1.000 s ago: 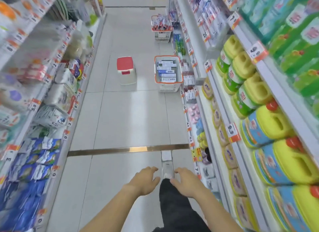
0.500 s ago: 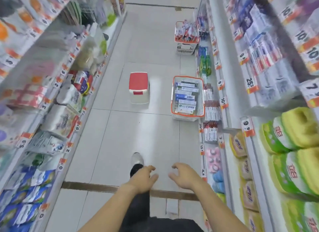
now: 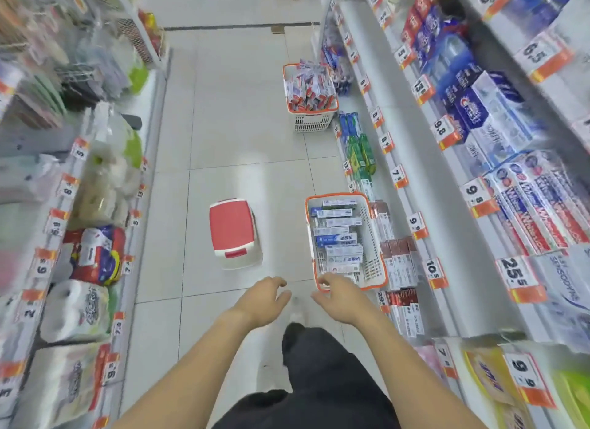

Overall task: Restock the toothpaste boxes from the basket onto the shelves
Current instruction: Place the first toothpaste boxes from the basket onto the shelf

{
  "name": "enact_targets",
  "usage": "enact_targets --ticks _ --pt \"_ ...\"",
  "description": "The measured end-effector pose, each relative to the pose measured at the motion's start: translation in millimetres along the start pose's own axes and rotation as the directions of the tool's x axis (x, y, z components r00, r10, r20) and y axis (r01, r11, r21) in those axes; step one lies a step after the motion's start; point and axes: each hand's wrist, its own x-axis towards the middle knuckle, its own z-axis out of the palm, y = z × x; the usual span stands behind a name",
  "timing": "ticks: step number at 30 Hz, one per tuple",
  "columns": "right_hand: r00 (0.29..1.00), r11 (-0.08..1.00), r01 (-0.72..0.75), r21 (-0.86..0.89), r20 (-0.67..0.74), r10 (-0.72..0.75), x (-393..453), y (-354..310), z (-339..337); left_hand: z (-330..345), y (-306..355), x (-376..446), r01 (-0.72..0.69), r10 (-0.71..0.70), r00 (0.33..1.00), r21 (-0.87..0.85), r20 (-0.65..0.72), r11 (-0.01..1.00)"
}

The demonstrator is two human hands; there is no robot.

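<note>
The white plastic basket (image 3: 376, 237) of rectangular toothpaste boxes (image 3: 338, 237), orange-rimmed, now lies much nearer on the glossy tiled floor beside the shelves (image 3: 412, 186). Left hand (image 3: 265, 301) and right hand (image 3: 343, 299) reach forward, fingers loose, holding nothing; a red-topped stool (image 3: 234, 232) stands alongside.

Your forearms are bare, no sleeves in shot, no watch, rings or gloves on the left hand (image 3: 265, 301) or right hand (image 3: 343, 301). You're in loose black fabric trousers (image 3: 322, 380), matte, w/ soft folds. One pale, whitish shoe (image 3: 297, 310) shows at the front leg; too blurred for detail.
</note>
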Motion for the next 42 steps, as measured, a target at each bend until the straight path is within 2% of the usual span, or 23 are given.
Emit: enact_targets --ticks 4,8,13,20,23,25,28,30,32,35,39,42 --pt "1.0 0.996 -0.026 0.087 -0.001 0.026 105.2 -12.6 -54.6 -73.6 24.3 102.1 -0.008 0.006 0.999 0.04 0.048 0.999" --pt "0.997 0.983 -0.029 0.184 -0.069 0.043 203.2 -17.3 -129.2 -158.1 71.2 206.4 -0.068 0.055 0.995 0.173 0.078 0.983" --pt "0.977 0.947 -0.089 0.308 -0.156 0.143 264.7 -10.8 -228.4 -249.5 145.6 310.3 -0.186 0.175 0.983 0.302 0.065 0.935" --pt "0.919 0.842 -0.248 0.479 -0.158 0.36 322.2 17.1 -278.1 -282.4 212.3 414.1 -0.385 0.249 0.901 0.391 0.355 0.836" --pt "0.885 0.78 -0.321 0.537 -0.122 0.448 346.9 25.3 -273.9 -281.3 226.2 462.7 -0.465 0.257 0.847 0.415 0.465 0.782" --pt "0.853 0.698 -0.376 0.609 -0.067 0.518 370.4 34.9 -265.5 -275.7 233.0 502.1 -0.507 0.237 0.8 0.409 0.552 0.759" --pt "0.796 0.597 -0.431 0.676 -0.028 0.605 414.0 60.9 -250.3 -257.4 245.5 572.9 -0.608 0.218 0.673 0.361 0.706 0.707" --pt "0.731 0.521 -0.465 0.716 -0.022 0.683 440.0 83.1 -239.2 -240.9 254.2 624.4 -0.695 0.222 0.597 0.358 0.771 0.624" --pt "0.677 0.438 -0.499 0.748 0.02 0.736 457.6 101.8 -222.2 -224.0 255.3 662.5 -0.738 0.227 0.581 0.389 0.781 0.551" --pt "0.638 0.357 -0.515 0.779 0.07 0.767 477.6 124.5 -186.1 -191.2 234.3 699.8 -0.781 0.188 0.541 0.407 0.82 0.473" --pt "0.578 0.234 -0.485 0.843 0.107 0.809 504.3 155.5 -118.4 -128.8 174.6 732.0 -0.776 0.243 0.551 0.382 0.799 0.503" --pt "0.522 0.213 -0.462 0.861 0.07 0.85 537.9 184.6 -54.8 -68.1 117.4 759.3 -0.795 0.268 0.542 0.382 0.797 0.471"
